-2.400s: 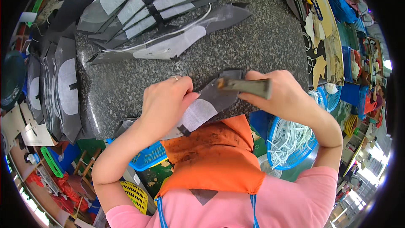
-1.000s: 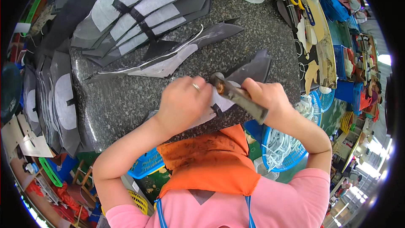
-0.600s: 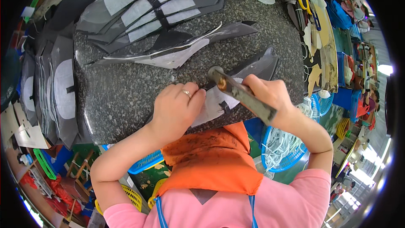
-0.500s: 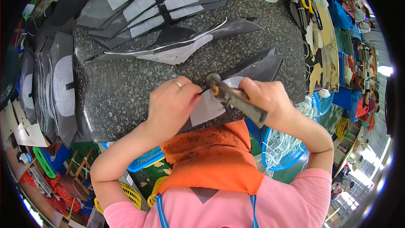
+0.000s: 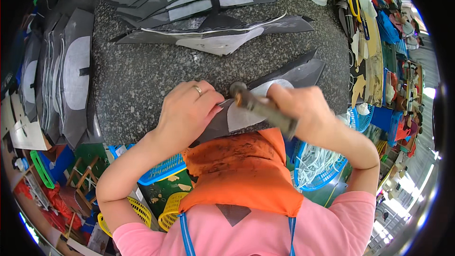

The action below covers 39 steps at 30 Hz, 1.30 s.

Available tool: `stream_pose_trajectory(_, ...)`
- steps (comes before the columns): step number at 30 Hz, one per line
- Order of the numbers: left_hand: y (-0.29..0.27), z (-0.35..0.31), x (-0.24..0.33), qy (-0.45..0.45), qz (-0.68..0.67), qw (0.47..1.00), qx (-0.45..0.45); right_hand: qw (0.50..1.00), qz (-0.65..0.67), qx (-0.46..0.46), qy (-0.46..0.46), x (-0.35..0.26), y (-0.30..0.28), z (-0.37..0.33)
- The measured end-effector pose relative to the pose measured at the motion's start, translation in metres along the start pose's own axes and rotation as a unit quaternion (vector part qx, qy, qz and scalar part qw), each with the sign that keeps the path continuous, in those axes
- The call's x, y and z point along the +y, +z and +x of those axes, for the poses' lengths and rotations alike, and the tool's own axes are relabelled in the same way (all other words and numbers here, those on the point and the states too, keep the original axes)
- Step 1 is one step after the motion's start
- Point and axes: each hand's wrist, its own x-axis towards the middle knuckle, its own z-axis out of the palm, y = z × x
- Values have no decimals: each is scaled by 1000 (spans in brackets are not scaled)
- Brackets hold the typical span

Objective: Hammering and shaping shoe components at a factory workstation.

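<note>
The dark piece [image 5: 303, 74] with a pale patch lies at the centre of the frame, slanting to the upper right, its folded upper edge pinched between the left hand's [image 5: 187, 110] nearly closed thumb and fingers, while the right hand [image 5: 307, 110] is wrapped around a hammer [image 5: 266, 110] that crosses over the patch. Against half a second ago, the piece sits farther right of the left hand, a dark stretch now showing between that thumb and the patch.
</note>
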Motion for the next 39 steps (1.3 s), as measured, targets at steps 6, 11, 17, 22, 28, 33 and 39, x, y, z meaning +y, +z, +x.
stream_pose_trajectory(6, -4, -20, 1, 15, 64, 998, 22, 997, -61, 23, -32, -15, 12, 0)
stream_pose_trajectory(11, -2, -32, 3, 103, 152, 981, 58, 998, 13, 52, -34, -22, 12, 8)
stream_pose_trajectory(17, -11, -41, 7, 54, 141, 987, 53, 994, 12, 24, -107, -29, 4, 18)
stream_pose_trajectory(22, -13, -51, 5, -1, 118, 990, 71, 995, 22, 42, -87, -27, 7, 24)
stream_pose_trajectory(28, -19, -62, 12, -75, 126, 986, 83, 992, -4, 73, -105, -35, 19, 25)
stream_pose_trajectory(33, -7, -70, 10, 30, 211, 970, 117, 992, 40, -39, -115, -37, 22, 26)
stream_pose_trajectory(39, -15, -67, 17, 79, 270, 956, 76, 993, 26, -36, -105, -41, 17, 30)
